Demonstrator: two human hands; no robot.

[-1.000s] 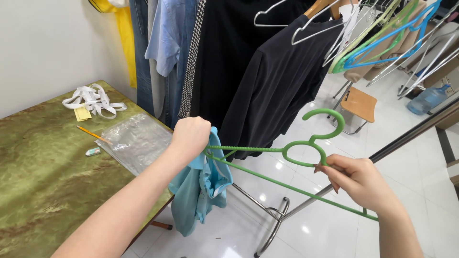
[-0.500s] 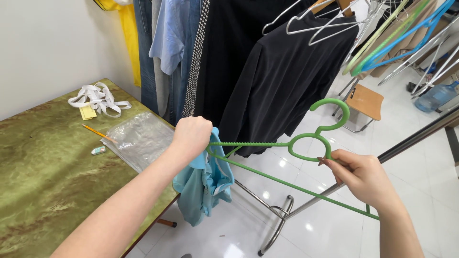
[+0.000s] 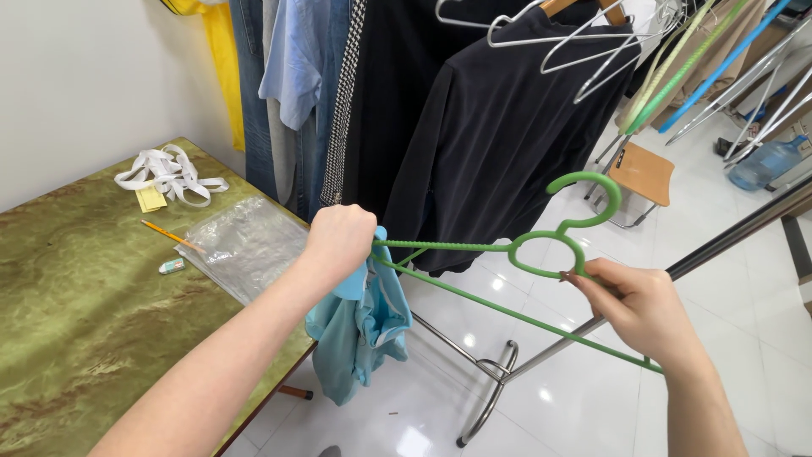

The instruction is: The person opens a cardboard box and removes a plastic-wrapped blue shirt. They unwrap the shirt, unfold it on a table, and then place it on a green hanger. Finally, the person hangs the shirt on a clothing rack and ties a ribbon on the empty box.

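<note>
Green hanger (image 3: 541, 247), now raised toward one o'clock, is pinched by right hand (image 3: 639, 309); left hand (image 3: 338, 241) clenches teal garment (image 3: 359, 326).

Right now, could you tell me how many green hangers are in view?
1: the green hanger, held between the left hand at one end and the right hand by its neck. Others may be hidden among the clothes behind.
</note>
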